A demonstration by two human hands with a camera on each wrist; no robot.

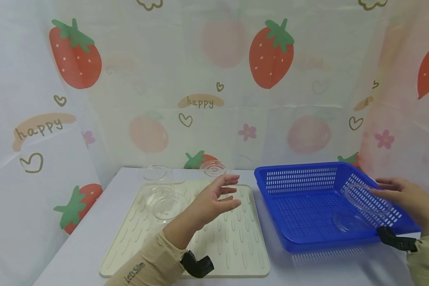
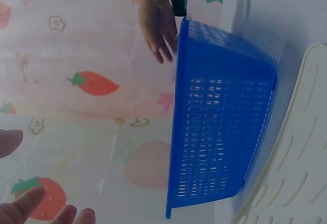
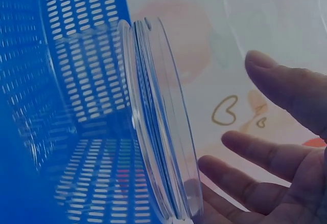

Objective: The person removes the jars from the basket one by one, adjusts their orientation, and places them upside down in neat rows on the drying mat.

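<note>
My right hand [image 1: 409, 198] is at the right end of a blue plastic basket [image 1: 300, 183]. Beside its fingers, inside the basket, stand nested clear round plastic containers [image 3: 158, 127], their rims close together. In the right wrist view the thumb [image 3: 286, 83] stands apart from them and the fingers are spread; a lower finger reaches the rim, and whether it touches is unclear. Over the cream ridged mat [image 1: 232, 238], my left hand [image 1: 207, 202] hovers with loosely extended fingers and holds nothing. Several clear containers [image 1: 166, 208] stand on or behind the mat, partly hidden by that arm.
One more clear container [image 1: 214, 170] sits at the mat's back edge, and another [image 1: 156, 173] at its back left. The mat lies left of the basket on a white table [image 1: 75, 254]. Strawberry-printed cloth [image 1: 200, 71] hangs around the back and sides.
</note>
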